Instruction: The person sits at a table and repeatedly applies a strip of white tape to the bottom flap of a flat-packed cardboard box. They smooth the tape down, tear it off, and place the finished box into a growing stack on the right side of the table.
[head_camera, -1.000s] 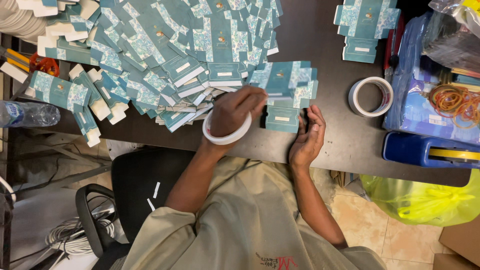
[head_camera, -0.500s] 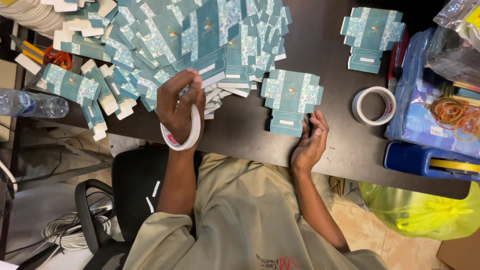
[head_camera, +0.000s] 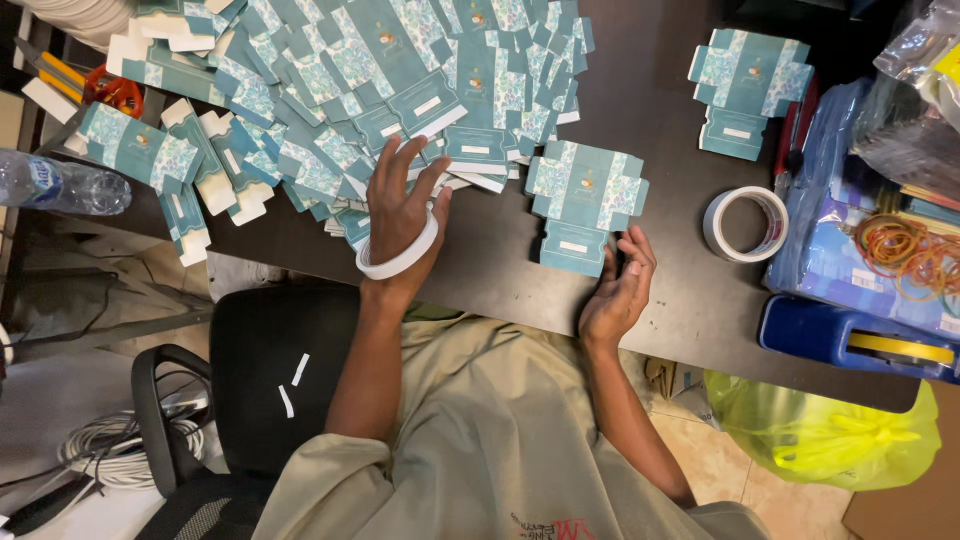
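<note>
My left hand (head_camera: 400, 205) lies fingers spread on the near edge of a big pile of flat teal patterned cartons (head_camera: 330, 90). A white tape ring (head_camera: 400, 258) is looped around that hand near the wrist. My right hand (head_camera: 618, 285) rests palm up on the dark table (head_camera: 500, 260), its fingers loosely curled. Its fingertips touch the near edge of a small stack of the same flat cartons (head_camera: 583, 205). It holds nothing.
A roll of clear tape (head_camera: 745, 224) lies right of the small stack. Another stack of cartons (head_camera: 748, 90) sits at the back right, beside plastic bags with rubber bands (head_camera: 905, 250) and a blue dispenser (head_camera: 850, 340). A water bottle (head_camera: 60, 185) is at the left edge.
My left hand left the small stack, swung left and now presses on the big pile with fingers spread. My right hand stayed by the small stack and turned palm up.
</note>
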